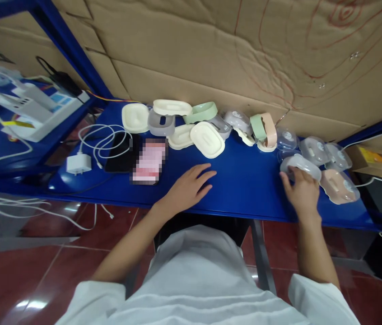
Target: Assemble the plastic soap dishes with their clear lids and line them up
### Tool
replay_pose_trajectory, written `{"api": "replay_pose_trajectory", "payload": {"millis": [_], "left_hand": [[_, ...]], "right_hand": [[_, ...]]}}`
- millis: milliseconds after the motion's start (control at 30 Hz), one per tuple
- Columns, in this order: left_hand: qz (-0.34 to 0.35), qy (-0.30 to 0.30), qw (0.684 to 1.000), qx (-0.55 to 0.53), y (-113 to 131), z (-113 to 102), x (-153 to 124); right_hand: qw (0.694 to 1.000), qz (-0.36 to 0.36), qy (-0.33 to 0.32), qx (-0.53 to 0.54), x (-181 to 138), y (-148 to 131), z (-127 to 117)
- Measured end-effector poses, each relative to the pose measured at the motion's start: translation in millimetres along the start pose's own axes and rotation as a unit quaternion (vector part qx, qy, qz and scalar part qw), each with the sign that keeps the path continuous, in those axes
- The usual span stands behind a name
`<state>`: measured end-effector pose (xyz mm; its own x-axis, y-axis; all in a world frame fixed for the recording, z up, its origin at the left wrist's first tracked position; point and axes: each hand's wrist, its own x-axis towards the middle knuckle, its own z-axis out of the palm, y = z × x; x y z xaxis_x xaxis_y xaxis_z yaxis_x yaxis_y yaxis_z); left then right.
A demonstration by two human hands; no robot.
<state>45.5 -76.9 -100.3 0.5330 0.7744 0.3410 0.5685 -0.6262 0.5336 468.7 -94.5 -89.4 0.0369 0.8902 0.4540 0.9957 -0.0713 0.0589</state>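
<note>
My left hand lies over the blue shelf top with its fingers stretched out and nothing in it. Just beyond its fingertips rests a cream oval soap dish part. On the right, my right hand grips a translucent soap box, thumb at its left side and fingers over its near edge. Beside that hand sits a pink soap box under a clear lid. Behind it are more clear-lidded soap boxes, one of them grey. My fingers partly cover the gripped box.
Cream, grey, green and pink soap dish parts line the cardboard back wall. A phone with a blurred screen, a dark flat device and a white charger with coiled cable lie left. A power strip stands farther left.
</note>
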Motion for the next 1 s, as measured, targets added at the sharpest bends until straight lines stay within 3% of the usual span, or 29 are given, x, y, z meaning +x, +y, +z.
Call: {"api": "replay_pose_trajectory", "payload": {"millis": [133, 233, 333, 400, 533, 633, 767, 900, 1000], "left_hand": [[-0.015, 0.019, 0.996, 0.090, -22, -15, 41], [0.009, -0.038, 0.987, 0.157, -20, -12, 63], [0.075, -0.108, 0.978, 0.161, 1, 5, 66], [0.116, -0.122, 0.974, 0.151, 14, 17, 63], [0.156, -0.121, 0.972, 0.127, 11, 17, 66], [0.169, -0.113, 0.975, 0.093, -13, 6, 76], [0.115, -0.064, 0.990, 0.046, -40, 9, 81], [0.126, -0.012, 0.992, -0.021, -51, 24, 78], [0.142, -0.006, 0.990, -0.002, -52, 25, 78]], "right_hand": [[0.993, -0.087, -0.031, 0.077, -10, -49, -5], [0.976, -0.152, -0.066, 0.144, 4, -74, -5], [0.962, -0.188, -0.101, 0.169, 31, -94, -1], [0.948, -0.225, -0.135, 0.183, 52, -101, 4], [0.906, -0.310, -0.185, 0.219, 88, -101, 14], [0.913, -0.303, -0.168, 0.214, 94, -100, 18], [0.935, -0.264, -0.105, 0.211, 78, -114, 18], [0.895, -0.348, -0.065, 0.270, 59, -144, 16], [0.863, -0.420, -0.063, 0.274, 52, -160, 17]]}}
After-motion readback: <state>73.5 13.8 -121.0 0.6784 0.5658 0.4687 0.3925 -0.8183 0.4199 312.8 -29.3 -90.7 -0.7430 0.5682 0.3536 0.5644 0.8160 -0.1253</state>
